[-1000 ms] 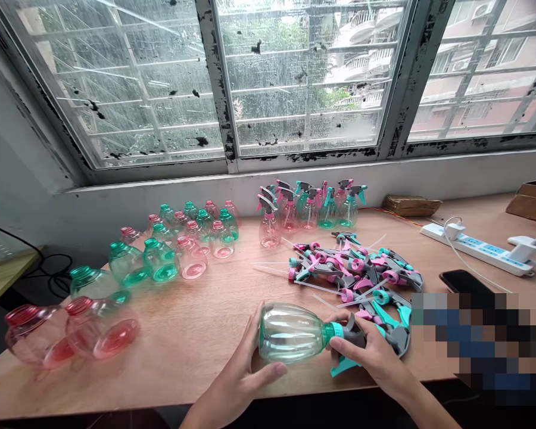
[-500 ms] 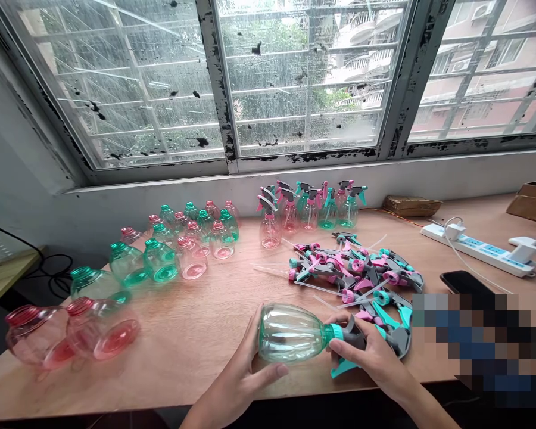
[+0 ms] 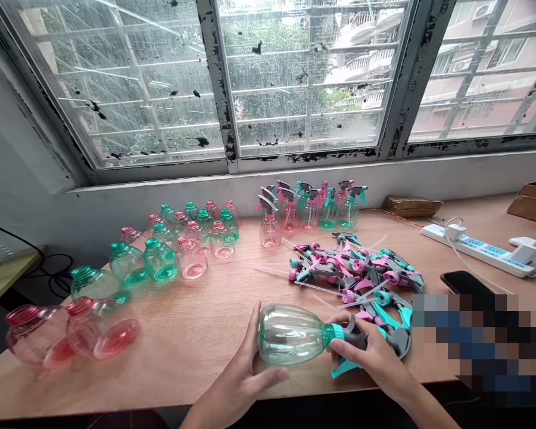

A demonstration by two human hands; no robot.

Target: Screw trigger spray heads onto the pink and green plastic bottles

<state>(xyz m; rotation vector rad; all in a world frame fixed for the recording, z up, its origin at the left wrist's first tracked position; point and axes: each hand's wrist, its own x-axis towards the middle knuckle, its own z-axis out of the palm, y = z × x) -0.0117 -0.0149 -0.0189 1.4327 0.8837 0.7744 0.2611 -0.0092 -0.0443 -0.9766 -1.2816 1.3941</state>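
A barred window (image 3: 295, 71) rises behind everything, and below it a wooden table (image 3: 183, 339) stretches across the view. Open-necked bottles (image 3: 161, 265) (some pink, some green, all upright) follow the table's left edge from near the front left corner to the back edge. A tangled heap of spray heads (image 3: 361, 265), gray with pink and turquoise parts, spreads right of center, between the front and back edges. Beyond it, at the back edge, stand spray bottles with heads fitted (image 3: 309, 211). Farther right, toward the same edge, lie a white power strip (image 3: 482, 247), a cardboard box (image 3: 533, 201) and a brown packet (image 3: 411, 205).

Over the front edge reach the left hand (image 3: 245, 369) and the right hand (image 3: 375, 351). Between them, near the middle of that edge, a green bottle (image 3: 292, 333) is on its side, its long axis nearly parallel to the edge, base toward the left and neck toward the right. The left hand curves round the base, thumb and fingers spread; whether they touch it I cannot tell. A black phone (image 3: 467, 280) lies well to the right. The right hand grips a gray spray head (image 3: 354, 338) at the bottle's neck, with the heap close behind and blocking the way to the back edge, and its turquoise trigger (image 3: 343, 368) juts toward the front edge
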